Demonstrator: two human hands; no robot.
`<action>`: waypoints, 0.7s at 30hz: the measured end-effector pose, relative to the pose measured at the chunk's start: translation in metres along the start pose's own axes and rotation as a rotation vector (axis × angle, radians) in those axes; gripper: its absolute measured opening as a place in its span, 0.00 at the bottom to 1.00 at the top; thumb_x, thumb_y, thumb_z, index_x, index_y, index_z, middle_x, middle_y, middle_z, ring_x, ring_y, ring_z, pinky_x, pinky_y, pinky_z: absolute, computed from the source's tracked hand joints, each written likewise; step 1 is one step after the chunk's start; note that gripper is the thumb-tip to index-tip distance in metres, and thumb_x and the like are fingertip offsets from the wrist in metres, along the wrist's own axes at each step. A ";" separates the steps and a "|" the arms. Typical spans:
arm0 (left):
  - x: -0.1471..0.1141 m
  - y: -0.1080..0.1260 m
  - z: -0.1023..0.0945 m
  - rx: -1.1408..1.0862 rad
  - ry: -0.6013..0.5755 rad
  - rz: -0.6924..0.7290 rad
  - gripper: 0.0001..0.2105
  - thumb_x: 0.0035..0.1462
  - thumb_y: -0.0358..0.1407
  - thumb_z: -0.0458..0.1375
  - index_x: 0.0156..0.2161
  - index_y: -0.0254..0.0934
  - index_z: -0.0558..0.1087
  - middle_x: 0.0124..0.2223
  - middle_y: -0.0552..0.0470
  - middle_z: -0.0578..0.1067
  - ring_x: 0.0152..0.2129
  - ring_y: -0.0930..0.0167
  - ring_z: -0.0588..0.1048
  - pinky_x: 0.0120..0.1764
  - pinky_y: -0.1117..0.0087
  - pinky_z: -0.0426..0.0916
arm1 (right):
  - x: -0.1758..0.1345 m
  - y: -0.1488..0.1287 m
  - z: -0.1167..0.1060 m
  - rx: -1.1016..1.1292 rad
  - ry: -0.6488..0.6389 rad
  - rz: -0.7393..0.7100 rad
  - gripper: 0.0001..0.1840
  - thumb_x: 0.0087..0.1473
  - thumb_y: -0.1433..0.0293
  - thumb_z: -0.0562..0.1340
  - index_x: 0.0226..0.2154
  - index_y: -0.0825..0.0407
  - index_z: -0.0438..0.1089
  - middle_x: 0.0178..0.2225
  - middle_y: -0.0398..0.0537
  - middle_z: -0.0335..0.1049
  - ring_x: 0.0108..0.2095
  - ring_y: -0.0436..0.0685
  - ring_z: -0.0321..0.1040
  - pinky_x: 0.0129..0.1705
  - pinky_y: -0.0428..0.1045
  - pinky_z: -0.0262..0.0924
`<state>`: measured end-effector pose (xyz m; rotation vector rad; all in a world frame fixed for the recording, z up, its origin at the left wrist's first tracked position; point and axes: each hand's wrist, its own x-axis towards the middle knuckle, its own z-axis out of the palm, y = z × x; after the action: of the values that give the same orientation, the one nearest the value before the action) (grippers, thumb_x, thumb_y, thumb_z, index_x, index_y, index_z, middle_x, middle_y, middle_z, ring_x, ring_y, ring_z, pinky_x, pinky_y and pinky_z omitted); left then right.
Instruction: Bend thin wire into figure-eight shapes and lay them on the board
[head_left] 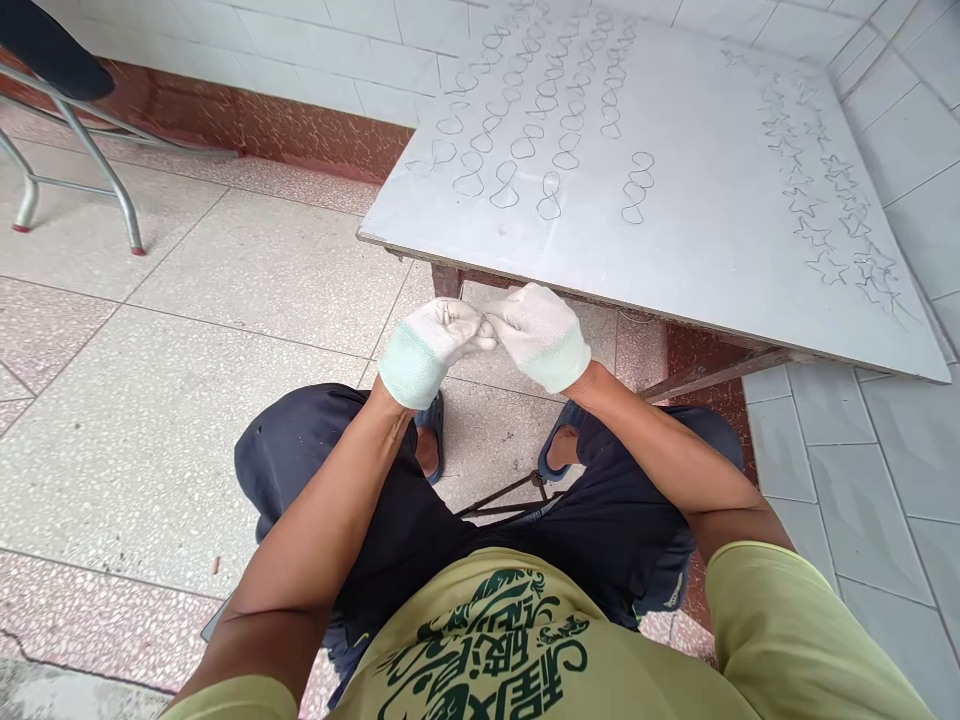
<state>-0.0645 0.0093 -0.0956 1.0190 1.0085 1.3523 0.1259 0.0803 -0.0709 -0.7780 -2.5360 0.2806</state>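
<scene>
My left hand, in a white glove with a mint cuff, is closed in a pinch in front of the table edge. My right hand, gloved the same way, meets it fingertip to fingertip. Between them is a thin wire, mostly hidden by the fingers, so its shape cannot be made out. Beyond my hands, on the white tabletop, lie rows of wire figure-eight loops. A separate short stack of such loops sits to their right. Star-shaped wire pieces line the right side.
The board's front edge slants just past my hands, with a wooden brace under it. A metal-legged chair stands at the far left on the tiled floor. Tiled walls border the table behind and at right.
</scene>
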 end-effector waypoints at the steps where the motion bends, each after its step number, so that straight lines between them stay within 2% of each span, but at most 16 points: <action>1: 0.001 0.000 0.000 -0.047 -0.003 -0.006 0.26 0.50 0.57 0.82 0.31 0.38 0.79 0.29 0.47 0.82 0.30 0.65 0.83 0.40 0.63 0.80 | -0.002 -0.002 0.001 0.007 0.012 0.002 0.25 0.80 0.61 0.53 0.40 0.49 0.85 0.39 0.53 0.80 0.44 0.63 0.72 0.53 0.58 0.59; 4: 0.003 0.000 0.002 -0.170 -0.006 -0.040 0.26 0.43 0.54 0.86 0.29 0.38 0.79 0.31 0.48 0.82 0.30 0.67 0.81 0.41 0.63 0.81 | -0.006 -0.008 0.005 0.009 0.059 0.035 0.26 0.80 0.61 0.53 0.38 0.48 0.83 0.36 0.52 0.78 0.43 0.63 0.70 0.51 0.58 0.59; 6: 0.004 0.001 0.003 -0.232 0.004 -0.064 0.27 0.42 0.53 0.86 0.29 0.38 0.78 0.31 0.49 0.81 0.29 0.68 0.80 0.42 0.63 0.81 | -0.007 -0.011 0.007 -0.023 0.099 0.068 0.26 0.79 0.62 0.53 0.34 0.48 0.81 0.33 0.52 0.75 0.40 0.63 0.68 0.49 0.58 0.58; 9: 0.002 0.004 0.005 -0.291 0.040 -0.123 0.26 0.53 0.58 0.80 0.31 0.40 0.75 0.33 0.48 0.82 0.28 0.67 0.81 0.42 0.60 0.82 | -0.007 -0.010 0.007 -0.102 0.123 0.092 0.26 0.76 0.63 0.54 0.28 0.48 0.76 0.28 0.51 0.70 0.36 0.62 0.65 0.45 0.59 0.55; 11: 0.000 0.007 0.006 -0.310 0.054 -0.165 0.27 0.60 0.63 0.73 0.33 0.41 0.74 0.36 0.45 0.85 0.28 0.65 0.83 0.42 0.57 0.83 | -0.006 -0.008 0.006 -0.149 0.126 0.087 0.24 0.75 0.64 0.55 0.28 0.48 0.76 0.27 0.51 0.69 0.35 0.62 0.65 0.44 0.59 0.54; 13: -0.003 0.008 0.009 -0.299 0.064 -0.168 0.27 0.60 0.63 0.73 0.34 0.39 0.76 0.38 0.43 0.86 0.29 0.65 0.83 0.42 0.58 0.82 | -0.006 -0.007 0.003 -0.196 0.118 0.069 0.21 0.74 0.66 0.55 0.31 0.49 0.78 0.28 0.52 0.71 0.36 0.63 0.66 0.44 0.60 0.52; 17: -0.005 0.003 0.016 -0.187 0.108 -0.115 0.22 0.48 0.49 0.82 0.32 0.37 0.80 0.33 0.49 0.83 0.26 0.72 0.79 0.37 0.69 0.78 | -0.005 -0.012 -0.004 -0.296 0.049 0.015 0.17 0.71 0.70 0.56 0.37 0.52 0.81 0.31 0.55 0.76 0.37 0.66 0.69 0.43 0.60 0.50; 21: -0.004 0.000 0.019 -0.131 0.112 -0.089 0.13 0.47 0.40 0.78 0.28 0.37 0.80 0.26 0.53 0.77 0.24 0.74 0.74 0.32 0.71 0.72 | -0.001 -0.019 -0.008 -0.315 -0.055 -0.026 0.17 0.71 0.70 0.56 0.40 0.54 0.82 0.32 0.57 0.77 0.38 0.67 0.70 0.43 0.60 0.50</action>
<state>-0.0464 0.0052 -0.0906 0.7996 1.0223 1.3948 0.1220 0.0646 -0.0582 -0.8606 -2.6759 -0.1123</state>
